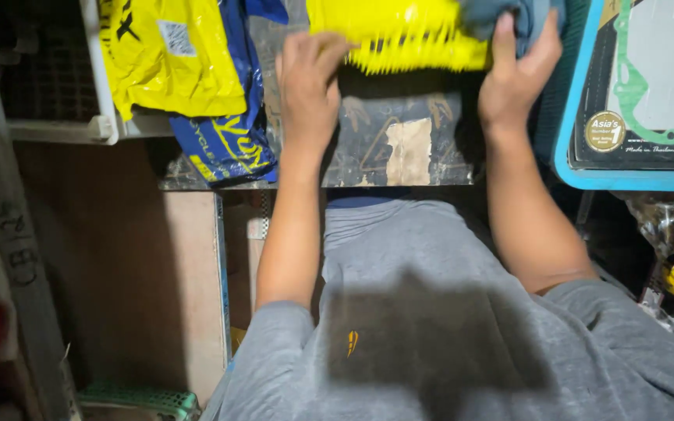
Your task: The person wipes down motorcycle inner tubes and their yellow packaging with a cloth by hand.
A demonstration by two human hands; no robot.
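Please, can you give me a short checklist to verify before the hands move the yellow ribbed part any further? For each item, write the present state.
1. Left hand has contact with the yellow ribbed part: ok, fingers rest on its lower left edge.
2. Right hand has a firm hold: cannot tell, it presses a grey cloth against the part's right end.
3. Whole part is in view: not ok, the picture's top edge cuts it off.
4. Yellow and blue bags stand apart from the part: ok, they hang to its left.
5. Worn dark board under the hands is stable: cannot tell.
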